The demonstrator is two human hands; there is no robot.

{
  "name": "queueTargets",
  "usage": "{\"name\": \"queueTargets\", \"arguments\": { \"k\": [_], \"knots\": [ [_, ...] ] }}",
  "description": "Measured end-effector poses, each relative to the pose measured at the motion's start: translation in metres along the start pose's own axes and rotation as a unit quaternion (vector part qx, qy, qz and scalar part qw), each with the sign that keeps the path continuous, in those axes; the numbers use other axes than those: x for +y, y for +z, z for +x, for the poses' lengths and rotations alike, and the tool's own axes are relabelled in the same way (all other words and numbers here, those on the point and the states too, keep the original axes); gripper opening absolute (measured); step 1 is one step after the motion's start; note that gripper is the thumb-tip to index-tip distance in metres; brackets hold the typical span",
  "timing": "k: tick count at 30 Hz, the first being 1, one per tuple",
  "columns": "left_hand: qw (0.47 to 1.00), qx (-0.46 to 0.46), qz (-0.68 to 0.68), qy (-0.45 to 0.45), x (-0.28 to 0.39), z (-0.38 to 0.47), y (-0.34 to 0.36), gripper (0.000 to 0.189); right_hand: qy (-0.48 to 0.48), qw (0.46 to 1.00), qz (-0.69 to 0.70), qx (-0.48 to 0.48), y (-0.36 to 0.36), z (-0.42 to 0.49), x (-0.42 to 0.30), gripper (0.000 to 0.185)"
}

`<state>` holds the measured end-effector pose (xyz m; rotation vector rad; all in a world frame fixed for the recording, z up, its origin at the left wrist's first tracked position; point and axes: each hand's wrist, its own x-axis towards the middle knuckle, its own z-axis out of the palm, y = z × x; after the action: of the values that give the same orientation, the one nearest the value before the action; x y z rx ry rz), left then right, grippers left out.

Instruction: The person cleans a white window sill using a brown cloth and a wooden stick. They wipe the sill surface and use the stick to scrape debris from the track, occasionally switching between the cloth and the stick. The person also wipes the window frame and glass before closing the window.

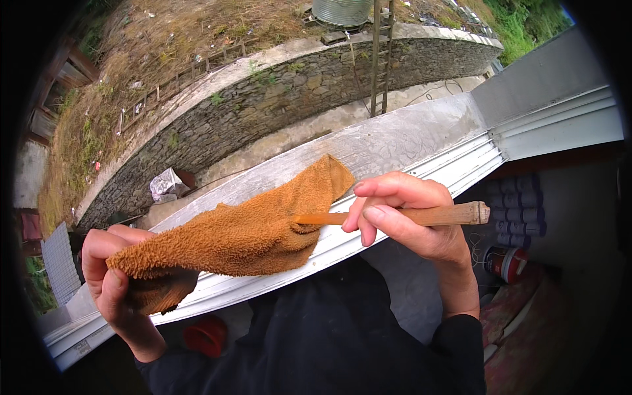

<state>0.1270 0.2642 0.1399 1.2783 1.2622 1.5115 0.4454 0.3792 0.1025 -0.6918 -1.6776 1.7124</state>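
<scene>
An orange-brown terry cloth stretches over the white window track and part of the concrete sill. My left hand pinches its left end between thumb and fingers, and a darker, dirty-looking fold hangs below. In my right hand is a flat bamboo stick, held between thumb and fingers. The stick's thick, jointed end points right. Its other end lies against the cloth near the cloth's right part; whether the tip is tucked into a fold I cannot tell.
A white window frame rises at the right. Outside, below the sill, runs a curved stone wall with a ladder against it. Indoors stand a red bucket, a paint pail and several stacked cylindrical containers.
</scene>
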Motion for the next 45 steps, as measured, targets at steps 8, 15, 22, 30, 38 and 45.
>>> {"name": "queueTargets", "arguments": {
  "k": [8, 15, 22, 30, 38, 45],
  "knots": [
    [0.937, -0.213, 0.264, -0.086, -0.047, -0.003, -0.015, 0.04, 0.085, 0.994, -0.018, -0.064, 0.0, 0.014, 0.001, 0.026],
    [0.87, -0.332, 0.349, 0.11, -0.074, 0.027, 0.041, 0.041, 0.078, 0.996, 0.003, 0.038, -0.021, -0.004, -0.008, 0.024],
    [0.825, -0.406, 0.353, 0.174, -0.089, 0.056, 0.081, 0.027, 0.095, 0.992, -0.075, 0.032, -0.03, -0.025, -0.024, 0.023],
    [0.78, -0.459, 0.326, 0.273, -0.117, 0.094, 0.164, 0.017, 0.056, 0.963, -0.253, 0.079, -0.049, -0.035, -0.038, 0.019],
    [0.8, -0.391, 0.254, 0.378, -0.158, 0.145, 0.308, 0.008, 0.019, 0.851, -0.498, 0.164, -0.102, -0.031, -0.033, 0.01],
    [0.838, -0.325, 0.24, 0.367, -0.173, 0.173, 0.391, 0.01, 0.005, 0.719, -0.663, 0.207, -0.144, -0.04, 0.003, 0.015]
  ]
}}
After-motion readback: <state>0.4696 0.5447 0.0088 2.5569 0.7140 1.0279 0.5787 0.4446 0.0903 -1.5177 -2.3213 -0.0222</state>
